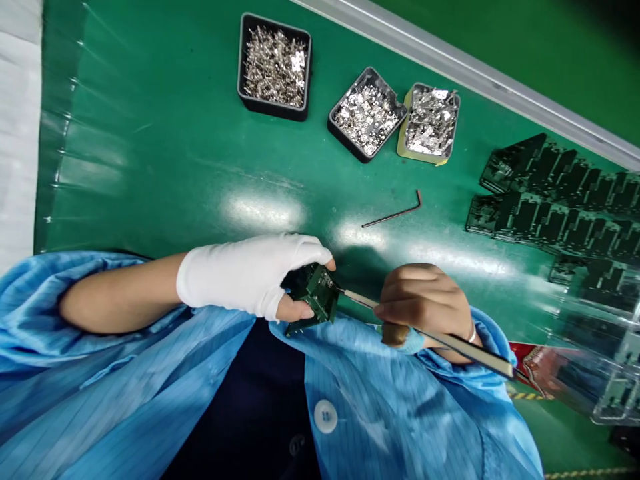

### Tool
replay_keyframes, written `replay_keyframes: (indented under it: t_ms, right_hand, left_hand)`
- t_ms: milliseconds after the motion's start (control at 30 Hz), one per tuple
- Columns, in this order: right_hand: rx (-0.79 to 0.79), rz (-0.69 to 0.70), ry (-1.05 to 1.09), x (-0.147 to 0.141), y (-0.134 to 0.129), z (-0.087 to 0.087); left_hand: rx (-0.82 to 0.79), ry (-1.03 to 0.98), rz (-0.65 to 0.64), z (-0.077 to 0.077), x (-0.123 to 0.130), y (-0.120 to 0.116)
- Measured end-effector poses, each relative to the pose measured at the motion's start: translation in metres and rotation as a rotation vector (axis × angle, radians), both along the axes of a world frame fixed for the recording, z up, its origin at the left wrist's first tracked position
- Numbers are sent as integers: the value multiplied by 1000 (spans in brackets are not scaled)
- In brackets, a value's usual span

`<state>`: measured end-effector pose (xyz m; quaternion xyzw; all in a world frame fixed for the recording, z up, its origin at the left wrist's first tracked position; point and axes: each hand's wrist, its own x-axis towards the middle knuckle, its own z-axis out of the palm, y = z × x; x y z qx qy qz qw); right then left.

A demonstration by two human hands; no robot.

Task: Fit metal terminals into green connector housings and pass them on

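Observation:
My left hand (255, 277), in a white fingerless glove, is closed around a small green circuit board assembly (320, 293) held close to my chest. The thumb and a fingertip press on its sides. In my right hand (425, 303) is a pair of long, pale tweezers (360, 299), gripped between thumb and fingers. Their narrow tip points left and meets the face of the circuit board assembly. Whether the tip pinches a small part there, I cannot tell. A covering wraps my right thumb.
A black bin of metal pins (275, 67), a black tray of small metal pieces (367, 117) and a yellowish box of metal parts (433, 123) stand at the back. An L-shaped hex key (393, 217) lies mid-table. Rows of circuit boards (550, 220) and clear plastic trays (617, 393) occupy the right.

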<state>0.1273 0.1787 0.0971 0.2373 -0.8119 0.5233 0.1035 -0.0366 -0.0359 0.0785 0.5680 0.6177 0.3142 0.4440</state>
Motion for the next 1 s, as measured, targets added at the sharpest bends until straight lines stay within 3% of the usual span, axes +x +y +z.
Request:
replay_keyframes:
  t_ms: [233, 533, 733, 1000]
  right_hand:
    - [17, 163, -35, -1, -1, -1]
    - [-178, 32, -93, 5, 8, 1]
    - [-101, 98, -95, -1, 2, 2]
    - [-74, 80, -71, -1, 1, 3]
  left_hand:
    - [-57, 22, -82, 2, 9, 1]
    - [-16, -27, -82, 1, 4, -2]
    - [4, -45, -69, 0, 4, -2]
    - [-17, -24, -83, 0, 4, -2]
